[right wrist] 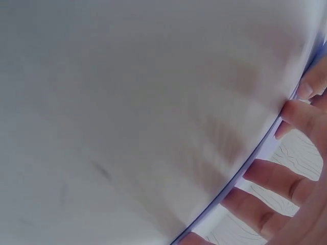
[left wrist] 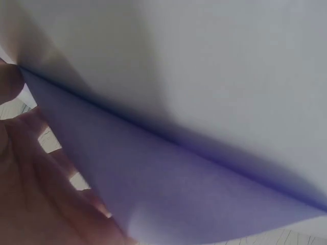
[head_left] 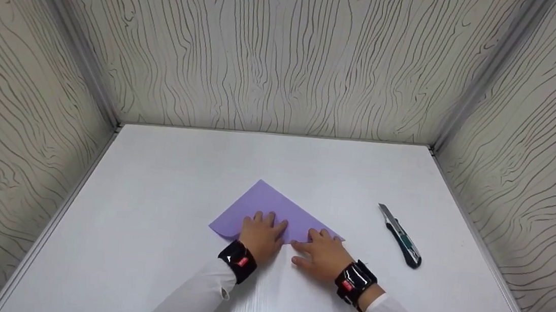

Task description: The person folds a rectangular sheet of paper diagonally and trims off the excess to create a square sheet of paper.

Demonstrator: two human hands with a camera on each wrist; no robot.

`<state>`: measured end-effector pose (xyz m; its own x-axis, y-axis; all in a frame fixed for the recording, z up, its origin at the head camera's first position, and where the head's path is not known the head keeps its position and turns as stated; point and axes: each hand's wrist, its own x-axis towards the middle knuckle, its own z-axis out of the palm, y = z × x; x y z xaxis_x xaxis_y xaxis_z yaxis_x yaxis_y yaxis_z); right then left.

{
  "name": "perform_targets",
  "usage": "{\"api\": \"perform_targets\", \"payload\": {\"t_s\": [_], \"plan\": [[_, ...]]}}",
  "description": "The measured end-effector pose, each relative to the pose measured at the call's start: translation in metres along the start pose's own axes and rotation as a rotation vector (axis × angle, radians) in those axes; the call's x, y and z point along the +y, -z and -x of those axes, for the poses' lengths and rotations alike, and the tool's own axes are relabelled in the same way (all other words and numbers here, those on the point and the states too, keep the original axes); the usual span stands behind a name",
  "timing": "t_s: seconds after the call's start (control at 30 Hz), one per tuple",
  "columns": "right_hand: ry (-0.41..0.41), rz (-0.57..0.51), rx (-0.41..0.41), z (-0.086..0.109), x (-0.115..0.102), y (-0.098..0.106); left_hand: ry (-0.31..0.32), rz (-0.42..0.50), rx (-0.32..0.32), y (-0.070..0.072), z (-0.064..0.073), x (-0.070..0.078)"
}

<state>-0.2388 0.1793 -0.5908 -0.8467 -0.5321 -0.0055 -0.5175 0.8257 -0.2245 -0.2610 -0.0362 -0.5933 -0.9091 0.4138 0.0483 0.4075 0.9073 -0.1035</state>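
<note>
A sheet of purple paper [head_left: 258, 197], folded over into a roughly triangular shape, lies on the white table. My left hand [head_left: 260, 237] rests on its middle near the front edge, fingers spread and pressing down. Beside it, my right hand [head_left: 323, 256] touches the right part of the front edge with its fingertips. In the left wrist view, the left corner of the purple paper [left wrist: 143, 168] lifts in a curve off the table. Along the thin edge of the paper [right wrist: 225, 191] in the right wrist view, the fingertips of the right hand [right wrist: 301, 204] press.
To the right of the paper lies a utility knife [head_left: 402, 239] with a dark and green handle, its blade extended and pointing away. The white table [head_left: 153, 179] is bordered by wood-grain panels [head_left: 277, 54] at the back and sides.
</note>
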Motion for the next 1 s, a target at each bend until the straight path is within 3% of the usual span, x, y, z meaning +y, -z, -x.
{"api": "perform_targets", "payload": {"t_s": [0.1,0.23,0.33,0.5,0.67,0.8,1.0], "plan": [[0.001,-0.030,0.006,0.000,-0.001,0.002,-0.025,-0.078,0.043,0.000,0.000,0.003],[-0.008,-0.040,0.003,0.001,-0.003,0.002,-0.109,-0.212,0.111,0.000,0.001,0.013],[-0.017,-0.037,0.007,0.001,-0.004,0.002,-0.132,-0.240,0.144,-0.002,0.006,0.023],[-0.024,-0.028,0.027,0.001,-0.003,0.001,-0.085,-0.213,0.142,-0.003,0.016,0.036],[-0.017,-0.027,0.023,0.001,0.001,-0.003,-0.116,-0.176,0.071,0.001,0.024,0.036],[-0.003,-0.001,0.008,0.002,0.007,-0.008,-0.141,-0.057,0.041,0.006,0.027,0.031],[0.039,0.038,0.021,0.004,0.011,-0.005,-0.131,0.087,0.017,0.008,0.029,0.027]]}}
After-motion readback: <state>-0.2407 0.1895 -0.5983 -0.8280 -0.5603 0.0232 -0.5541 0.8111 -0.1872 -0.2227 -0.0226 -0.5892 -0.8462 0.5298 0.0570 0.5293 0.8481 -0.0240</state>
